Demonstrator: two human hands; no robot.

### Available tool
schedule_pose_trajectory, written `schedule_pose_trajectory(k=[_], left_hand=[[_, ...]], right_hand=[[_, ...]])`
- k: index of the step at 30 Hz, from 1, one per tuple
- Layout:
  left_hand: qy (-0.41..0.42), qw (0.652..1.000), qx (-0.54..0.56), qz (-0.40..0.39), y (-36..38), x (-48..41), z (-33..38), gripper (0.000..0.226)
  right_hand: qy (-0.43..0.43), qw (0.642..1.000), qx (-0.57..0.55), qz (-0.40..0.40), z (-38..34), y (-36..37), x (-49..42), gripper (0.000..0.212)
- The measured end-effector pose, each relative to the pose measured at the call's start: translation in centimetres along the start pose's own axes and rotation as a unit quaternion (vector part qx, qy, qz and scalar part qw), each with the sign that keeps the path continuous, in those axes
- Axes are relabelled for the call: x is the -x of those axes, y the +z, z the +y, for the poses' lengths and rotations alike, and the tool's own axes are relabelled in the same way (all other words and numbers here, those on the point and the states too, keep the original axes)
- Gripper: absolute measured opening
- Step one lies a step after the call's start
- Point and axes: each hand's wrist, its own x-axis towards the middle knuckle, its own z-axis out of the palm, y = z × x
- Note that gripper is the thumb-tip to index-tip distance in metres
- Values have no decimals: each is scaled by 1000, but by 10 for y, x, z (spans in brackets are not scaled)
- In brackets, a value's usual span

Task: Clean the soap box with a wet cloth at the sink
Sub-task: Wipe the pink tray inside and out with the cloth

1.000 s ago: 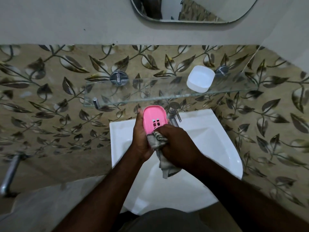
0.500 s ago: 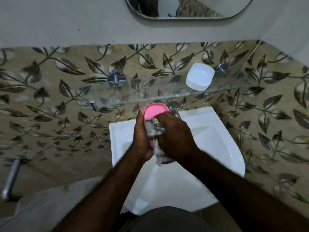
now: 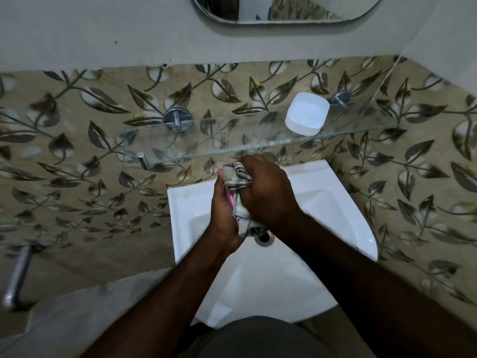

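1. Over the white sink (image 3: 180,202), just in front of the glass shelf (image 3: 206,143): the pink soap box (image 3: 230,198), visible only as a thin strip between the two hands.
2. Gripped from the left side by the left hand (image 3: 224,215), fingers curled round its edge and clamped on the box.
3. Covered from the right side by the right hand (image 3: 268,195), closed round the bunched patterned cloth (image 3: 237,175) and pressing it onto the box. Loose tail of the cloth hanging down toward the drain (image 3: 263,238).
4. Long axis of the box: pointing away from the body, far end up by the shelf, near end down toward the drain. Exact tilt hard to tell under the cloth.
5. Deciding relation: cloth lying to the right of the box and bunched at its far end. Probably next, therefore, a stroke along the long axis, back toward the body.
6. Right hand nearer to the working face. Left hand serving only as holder, best held rigid.
7. Possible risk: slippery plastic sliding out of the left grip into the basin under too much sideways pressure.
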Motion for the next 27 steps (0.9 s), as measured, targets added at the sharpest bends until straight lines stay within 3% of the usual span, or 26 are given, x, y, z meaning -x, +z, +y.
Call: schedule_pose_trajectory(k=[4, 9, 13, 17, 20, 24, 27], left_hand=[[-13, 1000, -14, -16, -6, -3, 4, 71], [-34, 999, -24, 26, -17, -1, 7, 85], [1, 1000, -21, -11, -15, -1, 14, 79], [4, 997, -16, -71, -20, -1, 26, 83], [3, 997, -17, -81, -22, 0, 27, 91], [8, 996, -24, -85, -21, 2, 21, 87], [13, 996, -39, -82, -12, 4, 16, 85]], right_hand=[[-51, 998, -3, -30, 2, 5, 20, 26], [-32, 993, -25, -108, 22, 6, 58, 24], [-6, 998, -18, -65, 29, -2, 47, 25], [80, 990, -120, -2, 42, -19, 44, 4], [129, 975, -182, -9, 39, -22, 59, 8], [133, 967, -216, -7, 26, -15, 68, 12], [78, 978, -190, -22, 10, -2, 68, 5]])
